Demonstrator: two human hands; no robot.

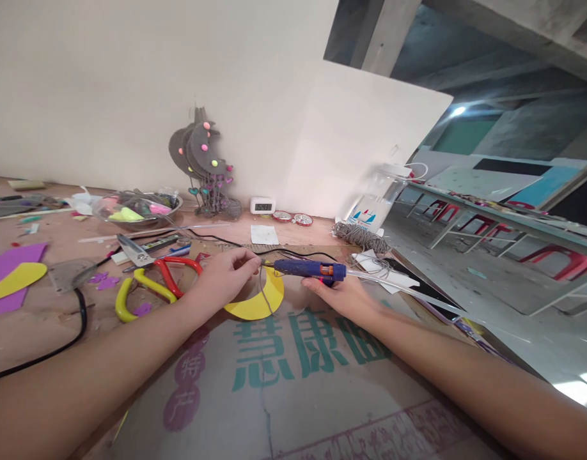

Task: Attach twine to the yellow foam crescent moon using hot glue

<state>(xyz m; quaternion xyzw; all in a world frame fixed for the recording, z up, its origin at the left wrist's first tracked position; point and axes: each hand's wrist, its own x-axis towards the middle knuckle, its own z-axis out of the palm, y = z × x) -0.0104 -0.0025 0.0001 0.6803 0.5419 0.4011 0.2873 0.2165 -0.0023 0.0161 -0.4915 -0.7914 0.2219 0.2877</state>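
Observation:
My right hand [339, 294] is wrapped round a dark blue hot glue gun [305, 269], whose long clear glue stick [399, 287] sticks out behind to the right. The gun's nozzle points left, close to the fingertips of my left hand [233, 271]. Those fingers are pinched together above a yellow crescent cutout [259, 305]; a thin grey string [266, 297] runs by them and down over the yellow piece. The crescent lies on a printed cardboard sheet [293, 402]. Whether the pinch holds the string or the crescent's tip is hard to see.
Left of my arm lie scissors with red and yellow handles [171, 275] and purple and yellow sheets [15, 281]. Behind stand a bowl of clay [140, 207], grey hanging moons [200, 153], a clock [263, 205], yarn [360, 237] and a clear jug [377, 198]. A black cord [82, 313] crosses the table.

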